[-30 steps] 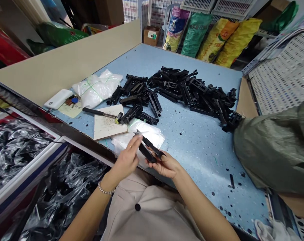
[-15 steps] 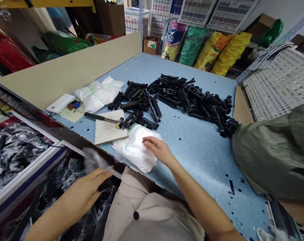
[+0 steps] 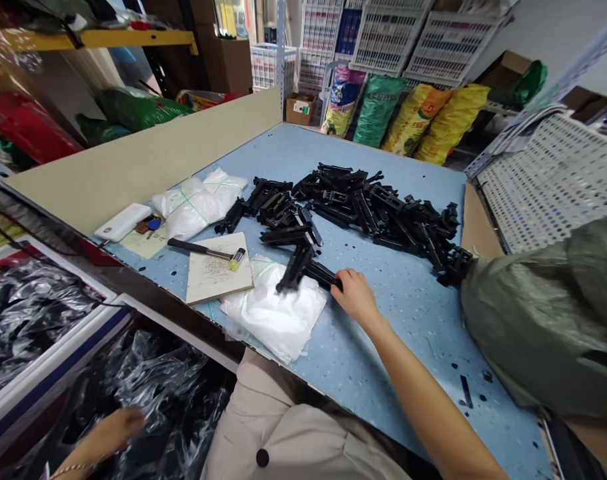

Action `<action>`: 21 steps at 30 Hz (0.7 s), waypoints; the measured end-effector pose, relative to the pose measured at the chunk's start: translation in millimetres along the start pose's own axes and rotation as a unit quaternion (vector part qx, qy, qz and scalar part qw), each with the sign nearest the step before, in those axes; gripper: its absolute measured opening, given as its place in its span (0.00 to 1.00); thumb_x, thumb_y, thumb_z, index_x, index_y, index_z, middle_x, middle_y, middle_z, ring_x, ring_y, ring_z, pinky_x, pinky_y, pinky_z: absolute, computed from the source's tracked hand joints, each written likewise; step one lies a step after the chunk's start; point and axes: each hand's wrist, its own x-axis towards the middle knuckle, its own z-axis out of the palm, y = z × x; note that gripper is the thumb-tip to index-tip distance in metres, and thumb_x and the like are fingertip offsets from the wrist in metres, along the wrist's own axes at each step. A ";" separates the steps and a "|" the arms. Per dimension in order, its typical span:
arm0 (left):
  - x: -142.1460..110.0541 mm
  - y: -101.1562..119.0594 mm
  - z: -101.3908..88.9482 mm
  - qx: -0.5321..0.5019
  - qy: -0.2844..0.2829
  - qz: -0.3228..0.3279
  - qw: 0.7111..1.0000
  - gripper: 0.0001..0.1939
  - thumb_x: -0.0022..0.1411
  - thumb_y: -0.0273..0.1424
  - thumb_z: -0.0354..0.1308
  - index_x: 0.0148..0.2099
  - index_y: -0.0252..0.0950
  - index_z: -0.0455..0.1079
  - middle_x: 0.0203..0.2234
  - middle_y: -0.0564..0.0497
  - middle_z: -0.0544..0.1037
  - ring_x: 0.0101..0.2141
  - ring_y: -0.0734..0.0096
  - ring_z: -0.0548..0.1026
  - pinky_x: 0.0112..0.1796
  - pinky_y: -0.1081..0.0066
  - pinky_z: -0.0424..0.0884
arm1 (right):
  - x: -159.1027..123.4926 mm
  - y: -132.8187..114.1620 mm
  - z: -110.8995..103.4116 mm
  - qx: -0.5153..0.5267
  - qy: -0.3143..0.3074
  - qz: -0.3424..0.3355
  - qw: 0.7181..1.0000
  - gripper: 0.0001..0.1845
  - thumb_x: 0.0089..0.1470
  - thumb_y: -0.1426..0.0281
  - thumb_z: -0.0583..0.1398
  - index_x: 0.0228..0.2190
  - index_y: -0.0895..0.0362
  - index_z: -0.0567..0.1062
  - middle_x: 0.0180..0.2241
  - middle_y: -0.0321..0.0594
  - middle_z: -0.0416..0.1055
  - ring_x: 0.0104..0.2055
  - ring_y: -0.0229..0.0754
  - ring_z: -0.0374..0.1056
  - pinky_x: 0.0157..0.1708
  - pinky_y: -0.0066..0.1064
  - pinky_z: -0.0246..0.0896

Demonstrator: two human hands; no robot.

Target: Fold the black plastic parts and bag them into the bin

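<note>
My right hand [image 3: 356, 293] is closed on the near end of a long black plastic part [image 3: 321, 275]. Other black parts from the small pile [image 3: 281, 208] lie against it, and one reaches over the stack of clear plastic bags [image 3: 278, 320] at the table's front edge. My left hand [image 3: 114, 430] is low on the left, over a bin of black parts in clear bags [image 3: 158, 383]. Motion smears its fingers, so whether it holds anything is unclear.
A hammer [image 3: 203, 251] rests on a pale board [image 3: 208, 283]. Behind are a tied bundle of plastic bags [image 3: 198, 200] and a white power bank-like box [image 3: 123, 223]. A larger heap of black parts [image 3: 378, 207] spreads rightward. A grey-green sack [image 3: 548, 320] bulges over the right edge.
My right hand has gone from the bag stack to a black part, and several parts have shifted toward me. My left hand has dropped lower left; the clear plastic by it no longer shows there.
</note>
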 end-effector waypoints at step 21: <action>98.7 383.5 85.2 -0.118 0.054 0.448 0.885 0.17 0.56 0.25 0.58 0.49 0.35 0.71 0.56 0.38 0.70 0.60 0.48 0.60 0.60 0.45 0.51 | -100.3 73.4 -20.4 0.197 0.106 0.141 0.964 0.08 0.51 0.67 0.56 0.33 0.56 0.72 0.40 0.44 0.72 0.42 0.46 0.65 0.43 0.39 0.59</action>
